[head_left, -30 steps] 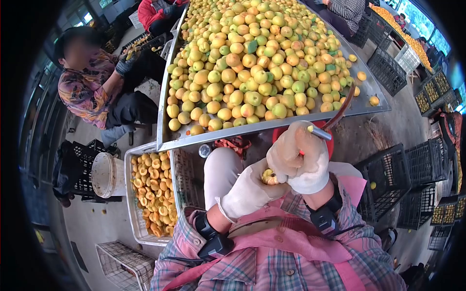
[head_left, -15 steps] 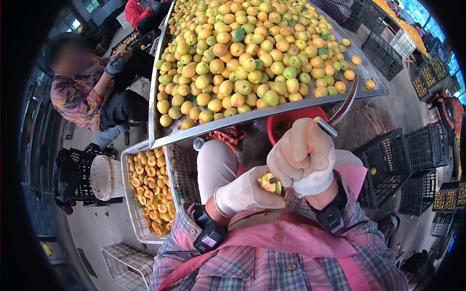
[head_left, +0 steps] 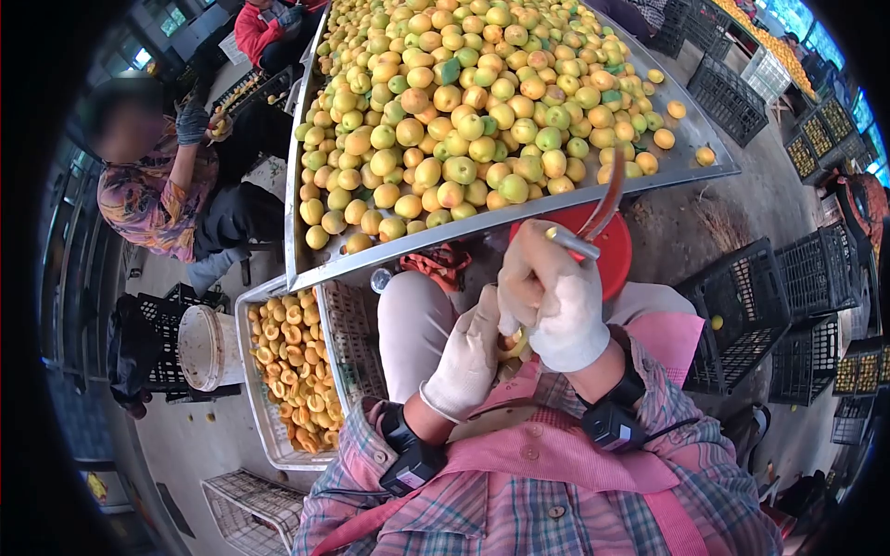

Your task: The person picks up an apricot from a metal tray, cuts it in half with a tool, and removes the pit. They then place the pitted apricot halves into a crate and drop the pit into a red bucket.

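My left hand (head_left: 466, 357), in a white knit glove, closes around a partly visible apricot (head_left: 511, 346) in front of my lap. My right hand (head_left: 553, 301), gloved too, grips a curved-blade knife (head_left: 572, 242) whose metal end sticks out above the fist, with the blade rising toward the table. The fingers of my right hand meet the apricot and hide most of it. Just beyond my hands, a heap of whole yellow-green apricots (head_left: 454, 139) covers much of a metal-rimmed table (head_left: 417, 243).
Left of my knee stands a white crate (head_left: 350, 338) of split apricots (head_left: 295, 366), with a white bucket (head_left: 197, 348) beyond it. A red basin (head_left: 616, 255) sits under the table edge. Black crates (head_left: 742, 310) stand at right. A co-worker (head_left: 153, 199) sits at left, holding fruit.
My left hand has turned upward and the right has shifted slightly left, now covering much of the apricot. The knife moved left with it. The co-worker's gloved hand has moved left.
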### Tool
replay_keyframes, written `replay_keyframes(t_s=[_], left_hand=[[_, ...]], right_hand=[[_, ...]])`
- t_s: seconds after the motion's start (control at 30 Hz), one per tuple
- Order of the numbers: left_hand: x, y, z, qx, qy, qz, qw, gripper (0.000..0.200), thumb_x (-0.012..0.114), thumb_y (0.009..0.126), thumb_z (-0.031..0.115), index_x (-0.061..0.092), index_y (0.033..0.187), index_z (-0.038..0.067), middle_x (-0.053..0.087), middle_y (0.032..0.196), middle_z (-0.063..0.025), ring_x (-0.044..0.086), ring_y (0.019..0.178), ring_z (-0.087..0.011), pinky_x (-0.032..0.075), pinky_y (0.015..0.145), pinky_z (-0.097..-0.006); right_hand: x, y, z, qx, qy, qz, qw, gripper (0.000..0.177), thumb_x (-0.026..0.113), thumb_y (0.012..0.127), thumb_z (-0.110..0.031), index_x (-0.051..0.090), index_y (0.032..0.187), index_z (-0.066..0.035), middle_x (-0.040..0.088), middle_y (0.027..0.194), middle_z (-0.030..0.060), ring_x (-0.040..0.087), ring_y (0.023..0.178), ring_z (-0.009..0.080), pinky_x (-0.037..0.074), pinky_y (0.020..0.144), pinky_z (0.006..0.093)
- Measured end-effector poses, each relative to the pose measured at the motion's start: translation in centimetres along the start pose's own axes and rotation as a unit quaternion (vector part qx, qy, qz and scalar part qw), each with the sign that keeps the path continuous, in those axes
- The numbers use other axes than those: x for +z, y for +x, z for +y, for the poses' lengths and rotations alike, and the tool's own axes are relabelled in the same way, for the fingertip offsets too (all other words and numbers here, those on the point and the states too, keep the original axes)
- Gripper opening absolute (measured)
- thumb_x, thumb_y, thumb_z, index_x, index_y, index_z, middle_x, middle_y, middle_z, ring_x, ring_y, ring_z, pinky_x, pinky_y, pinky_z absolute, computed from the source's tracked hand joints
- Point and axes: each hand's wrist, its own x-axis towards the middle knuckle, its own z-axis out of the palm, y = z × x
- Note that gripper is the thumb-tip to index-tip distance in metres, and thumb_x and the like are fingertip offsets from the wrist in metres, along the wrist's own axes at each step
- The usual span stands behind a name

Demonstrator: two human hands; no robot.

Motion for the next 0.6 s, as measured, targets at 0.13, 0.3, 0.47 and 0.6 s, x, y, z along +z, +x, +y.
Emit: replay_keyframes(t_s=[0.13, 0.3, 0.47, 0.6], left_hand=[[0.0, -0.1, -0.6, 0.172, 0.153, 0.057, 0.971, 0.023, 0.051, 0.089, 0.004, 0.049, 0.112, 0.002, 0.058, 0.082, -0.0067, 0.056, 0.063, -0.0127, 0.045, 0.051, -0.0256], [-0.6, -0.7, -0.4, 0.026, 0.03, -0.066, 0.997, 0.04, 0.065, 0.075, 0.0, 0.049, 0.111, 0.003, 0.059, 0.087, -0.0041, 0.055, 0.071, -0.0101, 0.046, 0.058, -0.0232], [-0.4, -0.9, -2.1, -0.035, -0.085, -0.13, 0.987, 0.056, 0.077, 0.065, 0.005, 0.05, 0.114, 0.004, 0.06, 0.091, -0.0027, 0.056, 0.08, -0.0095, 0.048, 0.07, -0.0252], [-0.4, -0.3, -3.8, 0.197, 0.05, -0.139, 0.969, 0.059, 0.076, 0.07, 0.008, 0.049, 0.123, 0.006, 0.062, 0.1, -0.0012, 0.057, 0.089, -0.0116, 0.049, 0.077, -0.0293]], right_hand=[[-0.5, -0.5, 0.0, 0.101, 0.078, -0.103, 0.987, 0.023, 0.061, 0.092, -0.016, 0.057, 0.073, -0.005, 0.053, 0.061, -0.0023, 0.043, 0.049, 0.0027, 0.031, 0.046, 0.019], [-0.9, -1.2, 1.9, 0.057, 0.129, -0.099, 0.985, 0.019, 0.054, 0.093, -0.01, 0.045, 0.076, -0.008, 0.042, 0.056, -0.0016, 0.04, 0.046, 0.0083, 0.03, 0.044, 0.0241], [-3.7, -1.8, 3.7, 0.09, 0.325, -0.239, 0.91, 0.032, 0.064, 0.086, 0.001, 0.056, 0.117, -0.003, 0.059, 0.089, -0.0019, 0.059, 0.076, 0.0071, 0.047, 0.065, 0.0202], [-2.1, -3.0, 3.5, 0.095, 0.264, -0.152, 0.948, 0.014, 0.058, 0.091, -0.003, 0.058, 0.105, -0.004, 0.056, 0.085, -0.0015, 0.054, 0.069, 0.0047, 0.042, 0.056, 0.019]])
